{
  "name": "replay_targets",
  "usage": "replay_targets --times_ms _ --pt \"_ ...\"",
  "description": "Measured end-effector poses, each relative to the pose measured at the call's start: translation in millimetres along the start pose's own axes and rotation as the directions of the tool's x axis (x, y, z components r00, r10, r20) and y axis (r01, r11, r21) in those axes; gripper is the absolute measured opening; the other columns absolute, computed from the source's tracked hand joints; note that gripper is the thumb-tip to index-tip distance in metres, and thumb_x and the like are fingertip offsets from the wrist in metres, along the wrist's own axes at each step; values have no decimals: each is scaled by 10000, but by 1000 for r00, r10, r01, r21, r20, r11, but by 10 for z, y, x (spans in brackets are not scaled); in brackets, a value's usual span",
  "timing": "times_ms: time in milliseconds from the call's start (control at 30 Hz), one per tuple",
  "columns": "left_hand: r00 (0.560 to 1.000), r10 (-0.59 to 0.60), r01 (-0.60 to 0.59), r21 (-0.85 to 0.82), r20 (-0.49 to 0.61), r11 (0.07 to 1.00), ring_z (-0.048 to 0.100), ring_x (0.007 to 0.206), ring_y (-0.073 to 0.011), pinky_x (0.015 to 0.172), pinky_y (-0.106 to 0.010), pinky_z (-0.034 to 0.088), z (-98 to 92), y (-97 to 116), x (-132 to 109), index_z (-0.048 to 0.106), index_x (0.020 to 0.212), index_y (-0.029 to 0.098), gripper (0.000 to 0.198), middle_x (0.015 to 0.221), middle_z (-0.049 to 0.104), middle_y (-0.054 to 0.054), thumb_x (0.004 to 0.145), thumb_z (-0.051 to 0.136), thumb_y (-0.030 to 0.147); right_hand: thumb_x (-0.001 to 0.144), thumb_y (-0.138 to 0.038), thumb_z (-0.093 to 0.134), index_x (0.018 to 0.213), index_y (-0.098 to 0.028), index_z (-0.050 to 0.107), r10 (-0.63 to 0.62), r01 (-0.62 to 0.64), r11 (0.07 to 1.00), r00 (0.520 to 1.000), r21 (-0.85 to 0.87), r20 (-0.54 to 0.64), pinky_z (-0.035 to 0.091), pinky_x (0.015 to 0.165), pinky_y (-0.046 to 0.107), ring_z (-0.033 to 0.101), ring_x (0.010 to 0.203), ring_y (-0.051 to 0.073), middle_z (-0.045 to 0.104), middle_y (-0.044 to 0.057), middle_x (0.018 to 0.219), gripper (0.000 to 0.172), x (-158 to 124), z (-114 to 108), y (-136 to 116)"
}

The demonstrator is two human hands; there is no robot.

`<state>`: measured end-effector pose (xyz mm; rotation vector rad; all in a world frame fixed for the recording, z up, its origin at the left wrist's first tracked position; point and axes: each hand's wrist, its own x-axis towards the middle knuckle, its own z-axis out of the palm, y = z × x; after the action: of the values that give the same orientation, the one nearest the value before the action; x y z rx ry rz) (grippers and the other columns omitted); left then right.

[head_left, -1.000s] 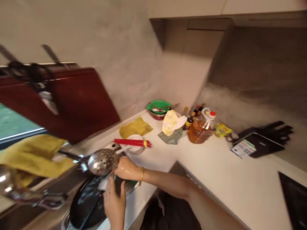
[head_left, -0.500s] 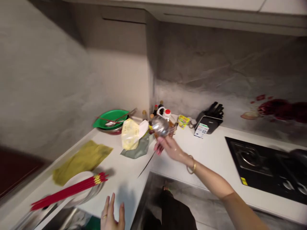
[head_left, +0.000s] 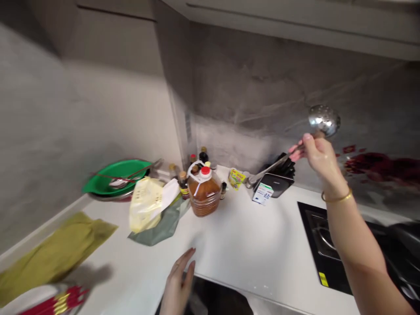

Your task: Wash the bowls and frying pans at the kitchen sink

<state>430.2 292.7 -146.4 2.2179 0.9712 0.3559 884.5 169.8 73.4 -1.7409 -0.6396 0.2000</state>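
My right hand [head_left: 316, 153] is closed around a metal ladle [head_left: 324, 120], raised in front of the back wall. Its round bowl, with what look like small holes, is up, and the long handle slants down left, passing in front of the black knife block [head_left: 274, 183]. Low over the counter's front edge, my left hand [head_left: 179, 280] has its fingers stretched out and holds nothing. Behind it on the white counter [head_left: 236, 245] stands a big jug of brown oil [head_left: 205, 194] with a red cap.
Bottles [head_left: 183, 186] crowd the corner beside a yellow packet [head_left: 236, 178]. Left are a green basin [head_left: 121, 168], a pale yellow bag [head_left: 146, 205], an olive cloth [head_left: 55, 251] and red chopsticks [head_left: 49, 304]. A black hob [head_left: 311, 232] lies at right, a small white box [head_left: 262, 194] by the knife block.
My right hand has carried the ladle up and right, from before the oil jug to above the knife block. My left hand has moved right. The view has turned right.
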Motion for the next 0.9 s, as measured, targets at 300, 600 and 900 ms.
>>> replay_targets --times_ms 300,600,900 --pt "883 355 -308 -190 308 932 663 1041 -164 909 -288 546 794 1016 854 630 1159 267 292 1135 698 -29 907 483 277 984 -316 321 654 -151 511 -29 -129 885 944 -447 -329 488 547 217 577 466 91 631 61 601 415 876 -1357 664" --pt "808 368 -308 -203 460 929 656 1053 -153 938 -284 533 1172 1388 942 637 1146 289 292 1149 689 -16 911 470 243 974 -357 335 752 -152 556 34 -188 894 934 -406 -355 507 564 236 613 487 127 635 28 583 374 1200 -1433 1827" --pt "833 287 -246 -149 473 958 645 1074 -160 952 -304 526 1144 1240 900 635 1147 278 290 1160 684 -19 923 452 269 964 -396 372 620 -163 531 86 -210 875 954 -436 -287 515 599 230 619 499 135 583 31 485 445 1500 -1448 2036"
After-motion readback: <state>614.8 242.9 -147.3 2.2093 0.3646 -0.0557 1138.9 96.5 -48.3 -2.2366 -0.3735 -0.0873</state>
